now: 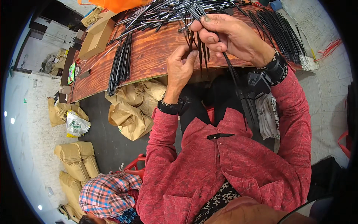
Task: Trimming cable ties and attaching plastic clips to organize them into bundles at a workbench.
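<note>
Over the near edge of the wooden table (149,56), my right hand (236,39) is closed round a bunch of thin black strips (235,74) that look like cable ties. Their thin ends hang down past my wrist. My left hand (181,69) pinches a few similar strips just left of it, thumb against the fingers. More of the strips dangle between the two hands. Beyond them a loose, tangled heap of black strips (149,16) covers the far part of the table. The fingertips of my left hand are partly hidden.
A neat black bundle (121,61) lies at the table's left, another (279,33) at its right. An open cardboard box (97,39) stands at the far left. Brown paper sacks (136,106) lie below the edge. A person in a checked shirt (108,192) is at lower left.
</note>
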`<state>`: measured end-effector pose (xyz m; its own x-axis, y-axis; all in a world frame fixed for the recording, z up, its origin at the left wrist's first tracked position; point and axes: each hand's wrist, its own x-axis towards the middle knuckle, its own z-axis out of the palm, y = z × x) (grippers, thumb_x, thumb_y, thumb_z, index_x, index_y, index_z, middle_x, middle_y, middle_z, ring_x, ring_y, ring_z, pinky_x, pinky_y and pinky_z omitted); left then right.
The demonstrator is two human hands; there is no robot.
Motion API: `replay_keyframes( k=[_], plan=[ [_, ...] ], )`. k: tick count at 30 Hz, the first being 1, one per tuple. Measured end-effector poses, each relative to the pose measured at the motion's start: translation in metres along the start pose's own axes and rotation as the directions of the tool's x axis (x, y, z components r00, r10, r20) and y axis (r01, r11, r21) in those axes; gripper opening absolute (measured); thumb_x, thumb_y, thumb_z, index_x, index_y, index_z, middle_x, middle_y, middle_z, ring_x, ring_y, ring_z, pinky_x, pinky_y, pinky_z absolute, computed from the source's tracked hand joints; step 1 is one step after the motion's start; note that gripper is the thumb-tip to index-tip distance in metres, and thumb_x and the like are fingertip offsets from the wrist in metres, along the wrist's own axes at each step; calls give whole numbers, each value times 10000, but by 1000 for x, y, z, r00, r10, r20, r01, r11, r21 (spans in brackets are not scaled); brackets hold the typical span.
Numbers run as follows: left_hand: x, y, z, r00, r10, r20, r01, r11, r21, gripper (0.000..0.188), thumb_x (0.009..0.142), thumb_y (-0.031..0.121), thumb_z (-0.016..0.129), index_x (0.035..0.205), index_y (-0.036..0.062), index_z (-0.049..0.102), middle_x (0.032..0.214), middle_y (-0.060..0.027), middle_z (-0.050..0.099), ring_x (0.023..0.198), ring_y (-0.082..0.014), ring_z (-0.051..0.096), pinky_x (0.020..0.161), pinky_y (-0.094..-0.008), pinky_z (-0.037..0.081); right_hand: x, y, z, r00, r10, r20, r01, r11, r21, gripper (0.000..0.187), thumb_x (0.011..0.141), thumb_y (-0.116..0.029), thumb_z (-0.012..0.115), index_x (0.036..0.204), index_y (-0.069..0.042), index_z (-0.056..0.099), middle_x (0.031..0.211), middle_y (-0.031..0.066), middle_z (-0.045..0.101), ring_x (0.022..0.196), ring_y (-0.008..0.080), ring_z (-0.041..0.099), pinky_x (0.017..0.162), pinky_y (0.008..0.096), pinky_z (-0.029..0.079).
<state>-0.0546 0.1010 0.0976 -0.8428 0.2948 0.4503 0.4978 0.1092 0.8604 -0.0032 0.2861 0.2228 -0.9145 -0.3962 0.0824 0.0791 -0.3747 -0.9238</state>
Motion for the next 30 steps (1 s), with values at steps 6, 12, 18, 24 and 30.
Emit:
replay_keyframes(
  k=[6, 12, 18, 24, 30],
  plan=[
    [1, 10, 10, 997, -67, 43, 74, 980, -185, 140, 900, 47, 663, 1023, -19, 650, 859, -31, 621, 701, -87, 553, 612, -249, 458, 1, -4, 3, 999, 40, -4, -40, 999, 19, 343, 1062, -277, 431, 1179, 14, 569, 727, -46, 470, 518, 21, 459, 480, 198, 493],
    [5, 5, 10, 997, -64, 41, 73, 954, -289, 183, 909, 81, 680, 1055, -21, 637, 951, -25, 629, 760, -63, 561, 639, -220, 461, 1, -9, 0, 1000, 22, -4, -22, 1000, -19, 343, 1060, -276, 434, 1184, 15, 568, 723, -47, 463, 518, 21, 453, 482, 196, 496],
    [0, 18, 17, 998, -29, 55, 51, 894, -445, 313, 885, 93, 711, 1158, 2, 589, 985, -13, 629, 880, -81, 576, 751, -239, 491, 3, -9, 7, 998, 55, -32, -54, 998, 35, 328, 1059, -268, 436, 1165, 17, 558, 694, -38, 462, 504, 32, 446, 473, 200, 476],
    [11, 18, 24, 992, -45, 121, 86, 928, -363, 388, 860, 122, 743, 1195, 28, 571, 1004, -18, 630, 919, -113, 587, 809, -269, 499, 20, -4, -31, 922, -131, 364, 168, 983, -72, 347, 1015, -289, 509, 1131, 38, 526, 775, 64, 589, 604, 162, 553, 588, 315, 517],
    [15, 23, 31, 994, 22, 105, 24, 908, -419, 323, 848, 24, 730, 1136, -5, 586, 1074, -10, 625, 867, -79, 569, 798, -223, 456, -8, -26, -14, 969, 58, -242, -36, 995, 94, 267, 1004, -209, 487, 1053, 47, 544, 772, 60, 586, 546, 172, 534, 562, 311, 510]
  ],
)
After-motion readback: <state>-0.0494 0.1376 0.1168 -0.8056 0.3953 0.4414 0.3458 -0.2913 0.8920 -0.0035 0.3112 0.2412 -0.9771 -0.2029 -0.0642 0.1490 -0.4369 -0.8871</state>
